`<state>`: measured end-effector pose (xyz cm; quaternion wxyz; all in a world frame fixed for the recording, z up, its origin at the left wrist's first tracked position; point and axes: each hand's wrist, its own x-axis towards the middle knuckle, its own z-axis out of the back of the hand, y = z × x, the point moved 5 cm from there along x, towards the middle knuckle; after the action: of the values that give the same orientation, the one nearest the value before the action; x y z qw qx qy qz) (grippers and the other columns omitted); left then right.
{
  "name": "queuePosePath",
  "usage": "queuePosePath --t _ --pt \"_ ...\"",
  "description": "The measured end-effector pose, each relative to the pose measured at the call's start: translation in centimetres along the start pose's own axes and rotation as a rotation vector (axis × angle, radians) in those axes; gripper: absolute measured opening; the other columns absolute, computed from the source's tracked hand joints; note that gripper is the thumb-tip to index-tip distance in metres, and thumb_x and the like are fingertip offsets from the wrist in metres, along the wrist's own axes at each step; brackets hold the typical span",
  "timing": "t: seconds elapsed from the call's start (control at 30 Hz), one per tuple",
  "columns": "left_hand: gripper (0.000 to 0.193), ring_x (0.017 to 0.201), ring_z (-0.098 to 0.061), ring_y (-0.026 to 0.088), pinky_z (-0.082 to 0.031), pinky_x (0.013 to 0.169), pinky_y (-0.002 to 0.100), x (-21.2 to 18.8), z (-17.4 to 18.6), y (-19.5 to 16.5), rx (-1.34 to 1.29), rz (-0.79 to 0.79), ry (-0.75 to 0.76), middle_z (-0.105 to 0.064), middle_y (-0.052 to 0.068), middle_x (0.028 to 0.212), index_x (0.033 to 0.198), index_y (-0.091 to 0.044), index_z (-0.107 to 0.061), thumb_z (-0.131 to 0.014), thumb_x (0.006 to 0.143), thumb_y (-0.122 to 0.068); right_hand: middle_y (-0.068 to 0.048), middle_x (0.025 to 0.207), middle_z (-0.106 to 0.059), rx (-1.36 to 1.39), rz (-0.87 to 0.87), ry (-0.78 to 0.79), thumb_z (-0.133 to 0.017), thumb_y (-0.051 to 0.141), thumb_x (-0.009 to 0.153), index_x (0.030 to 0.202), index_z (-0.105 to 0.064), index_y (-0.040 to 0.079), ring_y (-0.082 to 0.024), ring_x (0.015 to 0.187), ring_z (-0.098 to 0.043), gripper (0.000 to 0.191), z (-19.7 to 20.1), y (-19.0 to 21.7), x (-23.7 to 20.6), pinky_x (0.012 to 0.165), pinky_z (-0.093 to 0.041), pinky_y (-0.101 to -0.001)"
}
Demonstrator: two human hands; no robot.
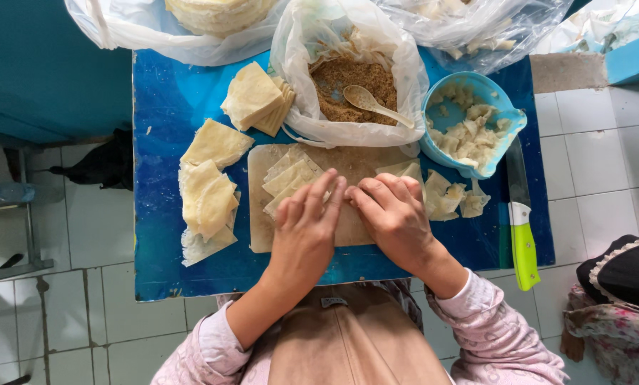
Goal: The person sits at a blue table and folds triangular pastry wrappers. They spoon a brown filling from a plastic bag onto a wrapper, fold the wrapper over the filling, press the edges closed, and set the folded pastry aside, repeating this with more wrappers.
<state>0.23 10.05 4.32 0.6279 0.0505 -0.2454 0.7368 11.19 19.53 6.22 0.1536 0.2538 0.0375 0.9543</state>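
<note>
Hands meet at the centre of the frame over a pale cutting board [259, 214] that lies on a blue worktop [164, 114]. The left hand [304, 227] and the right hand [393, 214] are both curled palm-down with fingertips touching each other; whatever they pinch between them is hidden beneath the fingers, so I cannot tell what they grip. Just above the left hand's fingertips, a few square dough wrappers [289, 178] lie overlapped on the board. Further left, loose wrappers [209, 196] are heaped on the worktop, and a neater stack of wrappers [257, 98] sits toward the upper centre. Above the board, an open plastic bag holds brown minced filling [341, 82] with a pale spoon [373, 103] resting on it. To the upper right, a light blue bowl [503, 107] holds folded dumplings [469, 139], and a few more folded pieces [453, 199] lie on the worktop just right of the right hand. At the right edge of the worktop rests a knife with a green handle [523, 246]. Pink sleeves cover both forearms at the bottom of the frame.
</note>
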Motion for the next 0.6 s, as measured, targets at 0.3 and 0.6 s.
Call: queuePosePath --t 0.3,0.6 --pt "0.053 0.132 -0.048 0.031 -0.037 0.107 0.044 -0.2 2.7 5.3 0.017 0.260 -0.127 -0.049 0.010 0.152 0.146 -0.006 -0.056 -0.070 0.096 -0.016 -0.003 0.105 -0.067 0.013 0.024 0.089 -0.077 0.012 0.086 0.102 -0.073 0.008 -0.025 0.107 -0.061 0.018 0.2 -0.2 2.2 0.094 -0.042 -0.0415" --pt "0.034 0.125 -0.054 0.030 -0.041 0.106 0.044 -0.5 1.5 6.2 -0.107 0.218 -0.197 -0.059 0.007 0.140 0.126 -0.009 -0.068 -0.072 0.093 -0.015 -0.012 0.101 -0.068 -0.240 0.092 -0.093 -0.074 0.010 0.102 0.107 -0.070 0.004 -0.029 0.096 -0.063 0.008 2.5 -8.1 6.0 0.090 -0.045 -0.0444"
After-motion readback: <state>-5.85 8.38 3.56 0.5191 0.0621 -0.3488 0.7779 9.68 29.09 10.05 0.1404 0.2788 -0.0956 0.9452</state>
